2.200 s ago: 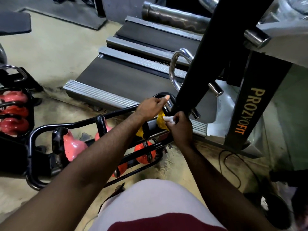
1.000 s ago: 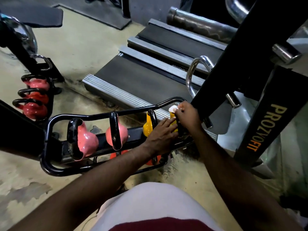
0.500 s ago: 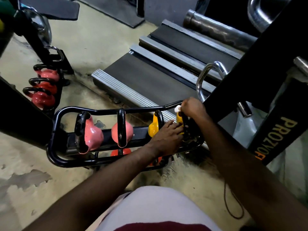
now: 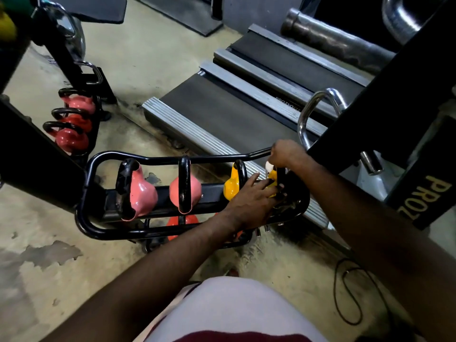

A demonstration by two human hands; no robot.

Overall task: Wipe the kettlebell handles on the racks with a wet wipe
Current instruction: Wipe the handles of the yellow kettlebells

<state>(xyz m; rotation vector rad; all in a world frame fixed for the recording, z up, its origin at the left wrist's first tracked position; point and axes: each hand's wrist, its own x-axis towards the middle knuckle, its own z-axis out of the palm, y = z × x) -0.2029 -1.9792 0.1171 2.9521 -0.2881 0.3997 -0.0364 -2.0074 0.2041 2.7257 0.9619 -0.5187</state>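
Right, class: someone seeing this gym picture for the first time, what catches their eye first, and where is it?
The two hands meet at the right end of the black rack: the right hand presses a white wet wipe onto a yellow kettlebell, which the left hand steadies. Left along the rack sit two glossy pink kettlebells. Grey treadmill decks lie behind.

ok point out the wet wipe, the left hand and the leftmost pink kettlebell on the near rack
wet wipe (image 4: pixel 268 166), head view, white wad showing under the right hand
left hand (image 4: pixel 249 201), head view, back of the hand
leftmost pink kettlebell (image 4: pixel 143 193), head view, its pink body
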